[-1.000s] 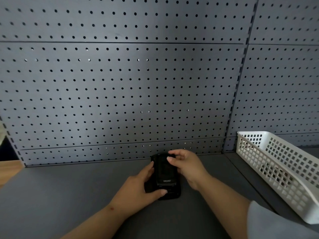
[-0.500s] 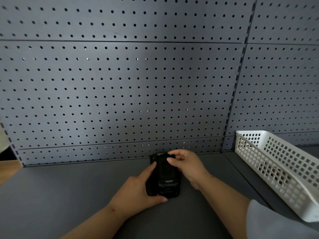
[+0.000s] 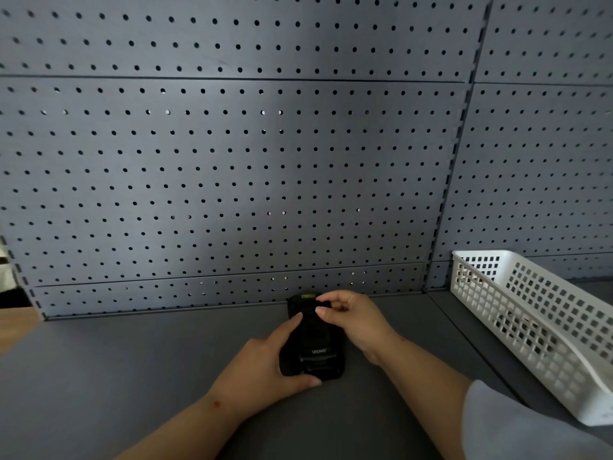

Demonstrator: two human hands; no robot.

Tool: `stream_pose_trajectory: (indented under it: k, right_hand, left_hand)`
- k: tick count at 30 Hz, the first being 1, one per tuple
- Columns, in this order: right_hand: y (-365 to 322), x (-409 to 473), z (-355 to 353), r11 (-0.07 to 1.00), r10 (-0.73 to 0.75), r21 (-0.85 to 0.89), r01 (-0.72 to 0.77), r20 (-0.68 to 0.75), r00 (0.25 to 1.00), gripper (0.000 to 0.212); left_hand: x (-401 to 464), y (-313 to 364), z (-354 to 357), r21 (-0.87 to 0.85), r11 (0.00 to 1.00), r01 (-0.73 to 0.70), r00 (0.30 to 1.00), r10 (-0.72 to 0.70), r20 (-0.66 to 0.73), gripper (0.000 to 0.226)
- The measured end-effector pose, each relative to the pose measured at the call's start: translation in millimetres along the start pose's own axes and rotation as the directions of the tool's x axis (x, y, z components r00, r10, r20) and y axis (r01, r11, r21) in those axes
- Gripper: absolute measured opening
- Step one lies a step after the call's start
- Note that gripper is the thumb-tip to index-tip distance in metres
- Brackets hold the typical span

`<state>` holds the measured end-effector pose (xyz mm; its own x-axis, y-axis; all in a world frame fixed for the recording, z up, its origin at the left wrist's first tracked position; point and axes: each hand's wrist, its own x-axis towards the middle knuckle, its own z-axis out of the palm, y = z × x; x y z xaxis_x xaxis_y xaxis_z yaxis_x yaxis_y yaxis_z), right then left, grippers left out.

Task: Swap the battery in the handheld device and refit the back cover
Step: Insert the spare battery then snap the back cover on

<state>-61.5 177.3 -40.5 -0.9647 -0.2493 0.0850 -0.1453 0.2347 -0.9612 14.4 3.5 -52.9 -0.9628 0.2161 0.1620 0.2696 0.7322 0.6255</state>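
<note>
A black handheld device [image 3: 313, 346] lies back-up on the grey table, close to the pegboard wall, with white "urovo" lettering on its back. My left hand [image 3: 265, 366] wraps its left side and near end, thumb along the bottom edge. My right hand [image 3: 351, 318] rests on the device's far right part, with thumb and fingertips pinching at a dark strap or latch near the top. Whether the back cover is loose I cannot tell. No separate battery shows.
A white perforated plastic basket [image 3: 530, 330] stands on the table at the right. A grey pegboard wall [image 3: 232, 177] rises right behind the device. At the far left is a wooden surface [image 3: 13, 327].
The device and both hands have shifted very slightly away from me. My right fingers have closed tighter on the top part of the device.
</note>
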Motion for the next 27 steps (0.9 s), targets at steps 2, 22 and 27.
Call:
stream_pose_trajectory:
  k: [2,22,27]
  right_hand:
    - [1.6,0.1,-0.2,1.0,0.004,-0.013,-0.004,0.003,1.0,0.018]
    - [10.0,-0.5,0.3,0.979,0.03,-0.202,-0.032,-0.014,0.999,0.024]
    - [4.5,-2.6,0.2,0.961,0.001,-0.278,0.002,0.011,1.0,0.046]
  left_hand:
    - [-0.1,0.1,-0.3,0.013,1.0,-0.006,1.0,0.006,-0.004,0.097]
    - [1.0,2.3,-0.8,0.062,0.997,-0.049,0.997,0.045,0.067,0.104]
    - [1.6,2.0,-1.7,0.051,0.998,-0.047,0.998,0.044,0.053,0.11]
